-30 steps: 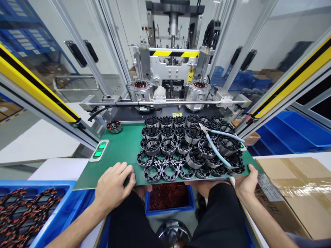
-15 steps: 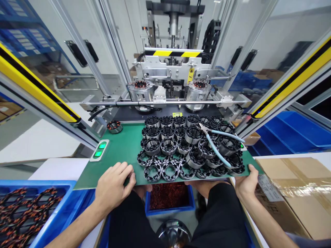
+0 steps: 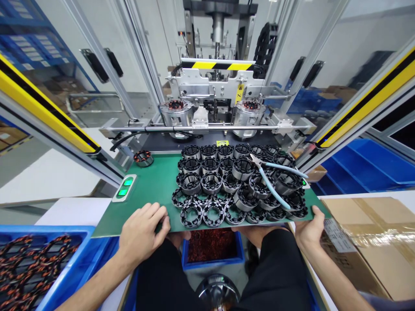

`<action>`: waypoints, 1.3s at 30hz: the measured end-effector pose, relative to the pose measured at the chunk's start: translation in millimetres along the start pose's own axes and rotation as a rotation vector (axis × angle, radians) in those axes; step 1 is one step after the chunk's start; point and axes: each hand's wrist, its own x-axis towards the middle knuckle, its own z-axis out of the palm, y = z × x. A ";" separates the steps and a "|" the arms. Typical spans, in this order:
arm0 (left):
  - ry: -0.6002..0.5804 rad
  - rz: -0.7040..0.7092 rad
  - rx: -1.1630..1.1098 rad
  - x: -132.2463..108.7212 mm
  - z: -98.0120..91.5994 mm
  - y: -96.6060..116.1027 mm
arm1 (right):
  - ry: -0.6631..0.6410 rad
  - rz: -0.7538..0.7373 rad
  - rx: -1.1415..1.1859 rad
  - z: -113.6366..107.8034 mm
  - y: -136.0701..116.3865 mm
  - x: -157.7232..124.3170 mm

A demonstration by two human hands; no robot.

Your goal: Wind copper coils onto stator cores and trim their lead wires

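My left hand (image 3: 144, 231) rests on the front edge of the green work board (image 3: 155, 177), its fingers loosely curled in with nothing visible in them. At the board's right front corner, my right hand (image 3: 310, 226) grips the edge, thumb on top and fingers hidden below. Between the hands stand rows of bare motor stators (image 3: 213, 214), steel rings with black insulation, some stacked. Blue-handled cutting pliers (image 3: 267, 181) lie open across the right-hand stators. One stator wound with copper wire (image 3: 143, 158) sits alone at the board's back left.
Behind the board, a machine holds two wound stators on metal cylinders (image 3: 177, 116) (image 3: 249, 116). Green-lit buttons (image 3: 125, 187) sit at left. A blue crate (image 3: 86, 242) of wound stators is lower left, a cardboard box (image 3: 372, 224) right, and a blue bin (image 3: 212, 263) of copper scraps below.
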 end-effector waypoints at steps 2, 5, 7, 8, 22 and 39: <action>-0.007 -0.013 -0.008 0.0 -0.4 0.1 | 0.006 -0.003 0.005 2.1 -1.2 -2.0; -0.002 -0.013 -0.010 0.1 -0.9 0.0 | 0.018 -0.013 0.012 6.0 -3.3 -5.6; 0.006 -0.002 0.000 0.4 -1.1 0.0 | 0.032 -0.011 0.013 8.7 -5.2 -8.1; 0.007 0.003 0.006 0.6 -1.1 0.0 | 0.039 -0.008 0.011 9.8 -6.2 -9.2; 0.020 0.013 0.007 1.9 -2.2 1.4 | 0.014 -0.011 -0.015 12.1 -8.5 -13.0; -0.013 -0.017 0.001 -0.7 0.2 -0.3 | -0.002 -0.031 -0.004 7.8 -6.3 -8.7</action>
